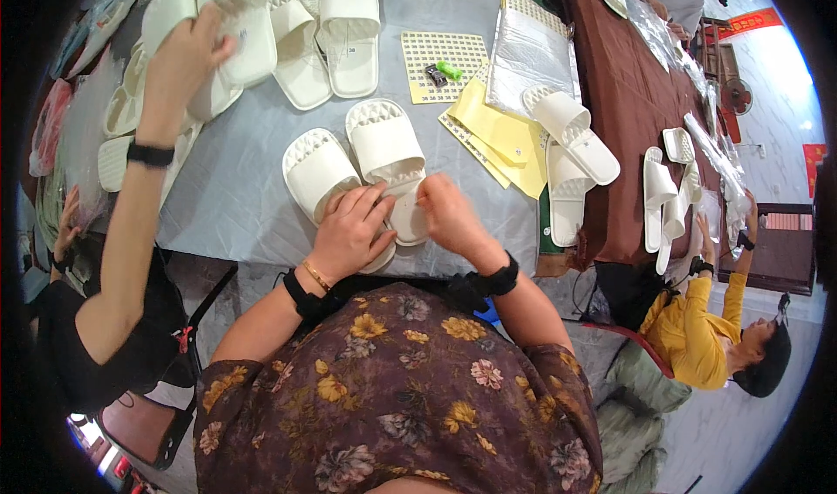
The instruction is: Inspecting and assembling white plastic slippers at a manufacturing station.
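Right in front of me a pair of cream-white slide slippers lies on the grey table cover, toes pointing away: a left slipper (320, 173) and a right slipper (388, 145). My left hand (350, 226) rests across the heel ends of both, its fingers stretched out and slightly spread. At the right slipper's outer edge, my right hand (451, 213) is closed, with thumb and fingertips pinched together over the insole. Whatever they pinch is too small or hidden to make out.
Yellow label sheets (501, 136) and a silver padded sheet (534, 54) lie to the right, with small wrapped items (448, 70) nearby. More slippers (350, 36) stand at the back. A co-worker's hand (192, 58) reaches over slippers on the left; another person (697, 328) works at right.
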`<state>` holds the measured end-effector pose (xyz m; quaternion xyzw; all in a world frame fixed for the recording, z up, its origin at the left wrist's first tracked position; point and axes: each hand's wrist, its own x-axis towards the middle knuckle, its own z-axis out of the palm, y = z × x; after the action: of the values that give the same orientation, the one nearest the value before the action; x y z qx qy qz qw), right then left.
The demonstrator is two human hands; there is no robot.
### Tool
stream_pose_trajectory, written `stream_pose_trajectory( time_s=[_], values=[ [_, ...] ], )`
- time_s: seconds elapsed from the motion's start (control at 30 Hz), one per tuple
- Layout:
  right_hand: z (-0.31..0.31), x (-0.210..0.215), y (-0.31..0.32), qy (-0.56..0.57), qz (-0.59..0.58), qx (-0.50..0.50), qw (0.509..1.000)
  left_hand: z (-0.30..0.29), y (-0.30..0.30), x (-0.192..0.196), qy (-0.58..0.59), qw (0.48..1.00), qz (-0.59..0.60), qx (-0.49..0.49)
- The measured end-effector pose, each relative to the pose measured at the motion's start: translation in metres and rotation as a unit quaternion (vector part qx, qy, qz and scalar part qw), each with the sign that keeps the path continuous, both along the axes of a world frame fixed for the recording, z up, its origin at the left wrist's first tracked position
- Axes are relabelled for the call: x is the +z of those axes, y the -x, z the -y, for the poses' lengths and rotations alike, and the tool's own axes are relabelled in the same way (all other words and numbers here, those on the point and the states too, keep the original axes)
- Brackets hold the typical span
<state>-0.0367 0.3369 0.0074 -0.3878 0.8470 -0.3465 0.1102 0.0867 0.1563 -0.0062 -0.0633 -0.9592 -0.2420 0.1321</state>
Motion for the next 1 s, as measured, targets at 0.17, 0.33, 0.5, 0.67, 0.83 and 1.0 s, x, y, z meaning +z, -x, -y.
stream_pose_trajectory(
  time_s=[0.17, 0.33, 0.5, 0.67, 0.83, 1.0],
  values=[
    [-0.045, 0.019, 0.082, -0.019, 0.017, -0.186, 0.982, 0.000, -0.002, -0.001, 0.006, 1.000, -0.009, 0.004],
    [-0.070, 0.006, 0.137, -0.103, -0.077, -0.172, 0.977, 0.001, -0.001, -0.001, -0.002, 1.000, -0.014, 0.001],
    [-0.069, -0.013, 0.151, -0.192, -0.117, -0.135, 0.965, 0.001, -0.002, -0.001, 0.000, 1.000, -0.018, 0.003],
    [-0.067, -0.021, 0.151, -0.184, -0.149, -0.149, 0.960, 0.001, -0.002, -0.003, -0.003, 1.000, -0.013, 0.002],
    [-0.069, -0.019, 0.151, -0.139, -0.137, -0.166, 0.967, 0.002, -0.002, -0.002, -0.002, 1.000, -0.014, 0.002],
    [-0.069, -0.016, 0.148, -0.120, -0.121, -0.174, 0.970, 0.002, -0.003, -0.001, -0.002, 1.000, -0.017, 0.004]
  ],
)
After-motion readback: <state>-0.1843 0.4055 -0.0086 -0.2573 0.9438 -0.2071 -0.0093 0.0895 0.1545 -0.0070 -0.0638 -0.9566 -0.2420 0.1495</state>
